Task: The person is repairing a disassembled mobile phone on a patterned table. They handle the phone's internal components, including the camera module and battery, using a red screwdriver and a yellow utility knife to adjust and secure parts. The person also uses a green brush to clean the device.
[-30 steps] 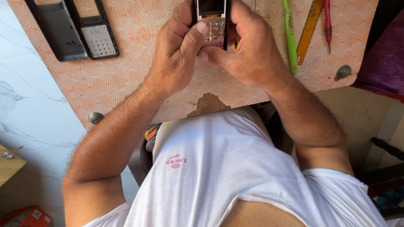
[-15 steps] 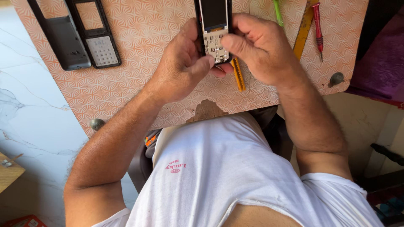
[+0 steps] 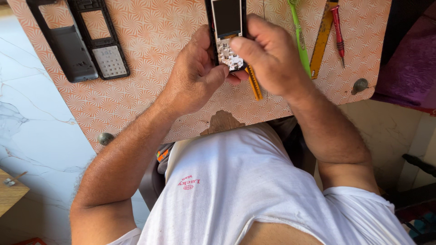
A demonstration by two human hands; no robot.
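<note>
— What is lying on the orange patterned tabletop?

— Measured from the opened phone at its middle, two black phone covers are lying well to its left, side by side. A green tool, a yellow ruler and a red screwdriver are lying just to its right.

— And the hands?

— Both are gripping that phone, holding it above the tabletop. The left hand is closing around its lower left edge, thumb reaching under it. The right hand is pinching its lower right, fingers curling over the bare circuit board below the screen. An orange-handled tool is poking out beneath the phone.
</note>
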